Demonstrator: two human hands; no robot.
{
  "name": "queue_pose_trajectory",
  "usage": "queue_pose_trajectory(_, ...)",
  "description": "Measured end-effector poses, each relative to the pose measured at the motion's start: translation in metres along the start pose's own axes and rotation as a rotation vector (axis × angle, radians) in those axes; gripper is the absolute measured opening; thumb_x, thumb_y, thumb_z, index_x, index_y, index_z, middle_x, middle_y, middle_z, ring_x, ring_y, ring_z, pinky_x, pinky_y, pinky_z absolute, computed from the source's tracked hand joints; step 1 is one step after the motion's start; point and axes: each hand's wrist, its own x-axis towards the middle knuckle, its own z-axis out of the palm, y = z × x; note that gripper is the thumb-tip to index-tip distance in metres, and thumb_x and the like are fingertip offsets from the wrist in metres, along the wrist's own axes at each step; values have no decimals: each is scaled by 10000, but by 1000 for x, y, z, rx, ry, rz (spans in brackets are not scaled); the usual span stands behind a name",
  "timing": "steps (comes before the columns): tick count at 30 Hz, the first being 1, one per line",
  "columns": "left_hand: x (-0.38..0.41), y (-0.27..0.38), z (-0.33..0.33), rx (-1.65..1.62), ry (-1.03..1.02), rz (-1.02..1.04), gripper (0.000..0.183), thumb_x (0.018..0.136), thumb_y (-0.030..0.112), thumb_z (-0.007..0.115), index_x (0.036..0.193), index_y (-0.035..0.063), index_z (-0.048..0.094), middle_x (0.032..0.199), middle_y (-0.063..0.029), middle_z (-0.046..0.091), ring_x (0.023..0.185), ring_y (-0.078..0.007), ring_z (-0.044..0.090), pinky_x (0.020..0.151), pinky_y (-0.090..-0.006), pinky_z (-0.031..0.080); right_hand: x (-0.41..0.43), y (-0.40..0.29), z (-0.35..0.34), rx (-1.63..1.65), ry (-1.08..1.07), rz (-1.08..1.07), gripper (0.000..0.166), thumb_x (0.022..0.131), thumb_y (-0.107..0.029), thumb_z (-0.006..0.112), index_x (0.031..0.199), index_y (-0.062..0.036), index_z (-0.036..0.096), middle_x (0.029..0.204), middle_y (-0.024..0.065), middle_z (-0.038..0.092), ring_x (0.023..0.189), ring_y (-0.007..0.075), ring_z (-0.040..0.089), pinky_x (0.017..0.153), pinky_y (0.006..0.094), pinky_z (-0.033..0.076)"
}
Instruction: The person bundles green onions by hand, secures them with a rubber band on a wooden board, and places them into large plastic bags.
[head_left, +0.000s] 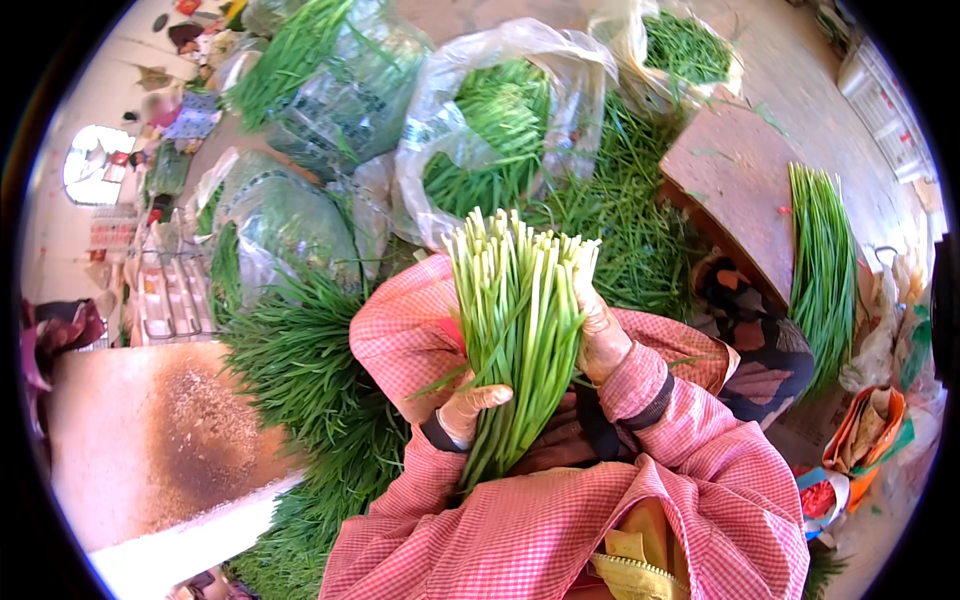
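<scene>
A thick bunch of garlic chives stands tilted in front of my chest, its pale cut ends up and its green leaves down towards my lap. My left hand grips the lower left side, thumb across the leaves. Higher up, my right hand presses against the right side near the pale ends, with its fingers partly hidden behind the bunch. Both hands appear to wear thin translucent gloves. A long pile of green chives lies to my left, close to my knee.
Ahead stands an open plastic bag of chives, with loose green leaves beside it. A brown board lies at right, next to another chive bundle. Filled plastic bags sit front left. A stained board-like surface is at left.
</scene>
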Motion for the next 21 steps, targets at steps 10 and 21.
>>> queue_pose_trajectory(10, 11, -37, -34, -89, -104, -134, 646, 695, 190, 680, 1255, 46, 392, 1166, -116, 517, 1040, -216, 517, 900, -348, 408, 31, -91, -19, -909, 308, -319, 481, 799, -358, 582, 1151, -39, 503, 1117, 92, 528, 1035, 199, 486, 931, 333, 343)
queue_pose_trajectory(21, 25, -39, -11, -97, -70, -145, 573, 719, 158, 680, 1217, 40, 424, 1146, -84, 526, 1013, -190, 526, 884, -331, 415, 34, -153, -10, -1739, 473, -586, 230, 712, -200, 612, 855, -24, 575, 1050, 131, 553, 1006, 315, 493, 864, 401, 389)
